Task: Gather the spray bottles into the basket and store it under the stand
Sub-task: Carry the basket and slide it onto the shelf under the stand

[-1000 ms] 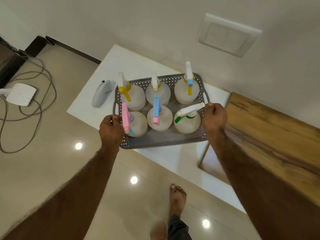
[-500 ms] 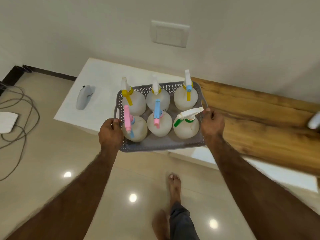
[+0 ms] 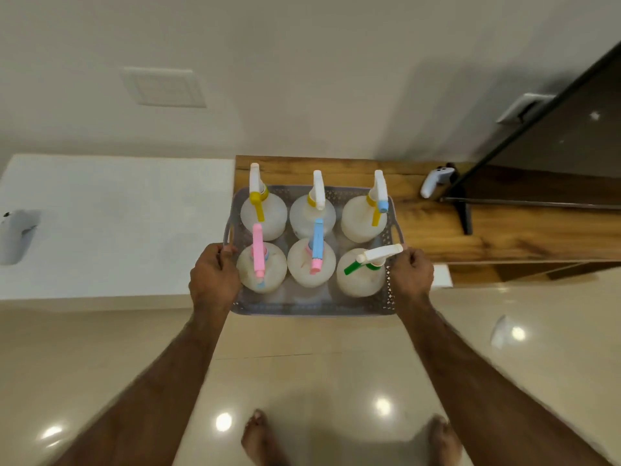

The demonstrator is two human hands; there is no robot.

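Observation:
I hold a grey perforated basket point(image 3: 312, 306) in the air in front of me. My left hand point(image 3: 213, 275) grips its left rim and my right hand point(image 3: 411, 274) grips its right rim. Several pale spray bottles stand upright inside in two rows. One has a pink trigger head point(image 3: 258, 250), one a blue and pink head point(image 3: 316, 245), one a green and white head point(image 3: 373, 258). The back row carries yellow collars point(image 3: 258, 196). The basket hangs over the front edge of the wooden stand point(image 3: 487, 230).
A white slab point(image 3: 117, 227) lies left of the wooden stand, with a grey controller point(image 3: 16, 235) on it. A white controller point(image 3: 435, 181) and a black TV foot point(image 3: 465, 210) rest on the stand. My bare feet point(image 3: 265, 438) are on glossy tiles.
The basket, held in both hands, has moved right from above the white slab to in front of the wooden stand. The view has turned right, bringing the TV into sight.

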